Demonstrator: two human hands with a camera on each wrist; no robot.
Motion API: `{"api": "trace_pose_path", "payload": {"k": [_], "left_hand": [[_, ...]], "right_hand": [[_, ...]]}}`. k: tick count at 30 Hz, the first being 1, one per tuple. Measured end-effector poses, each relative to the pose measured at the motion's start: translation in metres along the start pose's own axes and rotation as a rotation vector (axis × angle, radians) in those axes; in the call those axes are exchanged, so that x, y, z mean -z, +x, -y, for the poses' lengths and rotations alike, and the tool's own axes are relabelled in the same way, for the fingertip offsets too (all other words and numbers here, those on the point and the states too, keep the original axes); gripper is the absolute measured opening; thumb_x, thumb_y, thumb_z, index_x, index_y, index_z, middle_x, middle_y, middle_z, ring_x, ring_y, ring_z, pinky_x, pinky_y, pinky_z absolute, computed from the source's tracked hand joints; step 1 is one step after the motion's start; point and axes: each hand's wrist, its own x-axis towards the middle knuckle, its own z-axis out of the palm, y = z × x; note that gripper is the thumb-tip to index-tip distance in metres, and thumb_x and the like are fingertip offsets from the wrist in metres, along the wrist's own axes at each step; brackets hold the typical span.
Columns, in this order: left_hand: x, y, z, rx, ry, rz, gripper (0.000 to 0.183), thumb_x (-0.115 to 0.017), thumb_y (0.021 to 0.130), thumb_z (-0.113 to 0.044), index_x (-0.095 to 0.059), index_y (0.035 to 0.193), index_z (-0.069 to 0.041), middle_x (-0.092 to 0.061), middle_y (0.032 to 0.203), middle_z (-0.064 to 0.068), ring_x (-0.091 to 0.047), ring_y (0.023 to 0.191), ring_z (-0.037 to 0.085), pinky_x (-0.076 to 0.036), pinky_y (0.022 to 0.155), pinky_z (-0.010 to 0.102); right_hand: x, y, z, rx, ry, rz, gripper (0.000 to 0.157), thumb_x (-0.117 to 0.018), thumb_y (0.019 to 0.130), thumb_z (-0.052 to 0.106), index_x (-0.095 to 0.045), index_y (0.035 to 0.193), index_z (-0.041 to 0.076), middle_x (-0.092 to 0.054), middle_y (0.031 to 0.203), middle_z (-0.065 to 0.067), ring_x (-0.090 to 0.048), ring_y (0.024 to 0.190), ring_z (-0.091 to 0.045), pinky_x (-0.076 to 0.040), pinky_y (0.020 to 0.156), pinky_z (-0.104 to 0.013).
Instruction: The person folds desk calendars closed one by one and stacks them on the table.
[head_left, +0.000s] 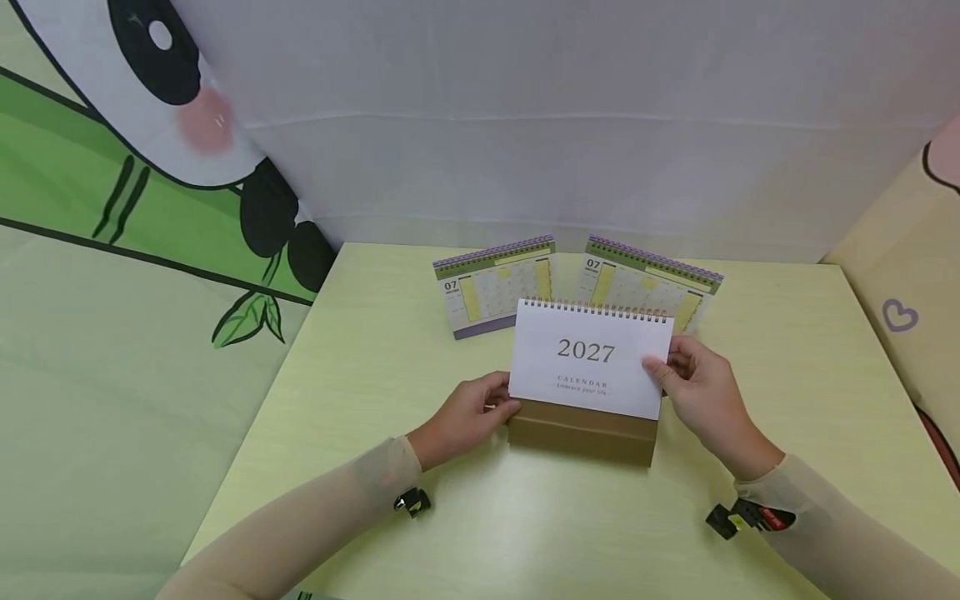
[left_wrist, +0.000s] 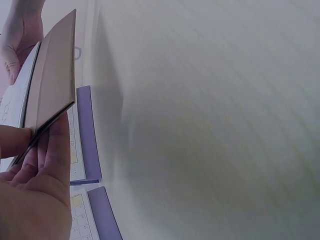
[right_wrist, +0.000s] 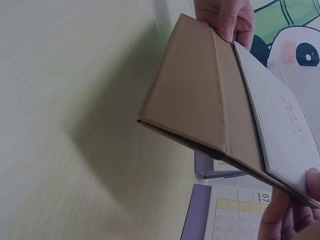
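Note:
A white 2027 desk calendar (head_left: 585,358) with a brown cardboard stand (head_left: 581,431) and a wire spiral along its top is held between both hands. My left hand (head_left: 468,417) pinches its left edge, thumb in front and fingers behind. On the opposite side my right hand (head_left: 701,392) grips the right edge, its thumb on the white cover page. In the right wrist view the brown stand (right_wrist: 187,85) looks folded nearly flat, above its shadow on the table. The left wrist view shows the stand (left_wrist: 55,70) edge-on, with left fingers (left_wrist: 57,150) behind it.
Two green-and-purple desk calendars stand behind, one at left (head_left: 495,287) and one at right (head_left: 645,287), partly covered by the white one. The pale yellow table (head_left: 360,350) meets a white cloth backdrop (head_left: 570,167). A cartoon-printed panel (head_left: 150,250) borders the left side.

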Motion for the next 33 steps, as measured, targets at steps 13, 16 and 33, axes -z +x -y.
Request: {"api": "trace_pose_path", "payload": {"k": [13, 16, 33], "left_hand": [[-0.005, -0.007, 0.001, 0.009, -0.04, 0.016, 0.032, -0.074, 0.116, -0.007, -0.072, 0.146, 0.005, -0.089, 0.125, 0.02, -0.083, 0.113, 0.02, -0.066, 0.098, 0.024], [-0.005, -0.009, 0.001, 0.021, -0.05, 0.024, 0.033, -0.074, 0.116, -0.007, -0.072, 0.147, 0.006, -0.089, 0.126, 0.021, -0.082, 0.113, 0.018, -0.065, 0.098, 0.022], [-0.008, -0.015, 0.005, 0.073, -0.118, 0.067, 0.038, -0.075, 0.115, -0.006, -0.069, 0.15, 0.008, -0.088, 0.118, 0.022, -0.07, 0.092, 0.006, -0.056, 0.078, 0.018]], "right_hand": [[0.0, 0.001, -0.005, -0.08, 0.009, 0.069, 0.033, -0.072, 0.118, 0.01, -0.069, 0.143, -0.012, -0.086, 0.12, -0.022, -0.07, 0.084, -0.003, -0.065, 0.075, -0.024], [0.0, 0.001, -0.006, -0.093, 0.016, 0.08, 0.035, -0.072, 0.119, 0.009, -0.068, 0.146, -0.013, -0.086, 0.12, -0.021, -0.069, 0.083, -0.004, -0.064, 0.074, -0.024], [-0.004, 0.004, -0.013, -0.201, -0.007, 0.152, 0.037, -0.071, 0.12, 0.016, -0.067, 0.145, -0.012, -0.087, 0.115, -0.015, -0.068, 0.085, -0.008, -0.062, 0.074, -0.024]]}}
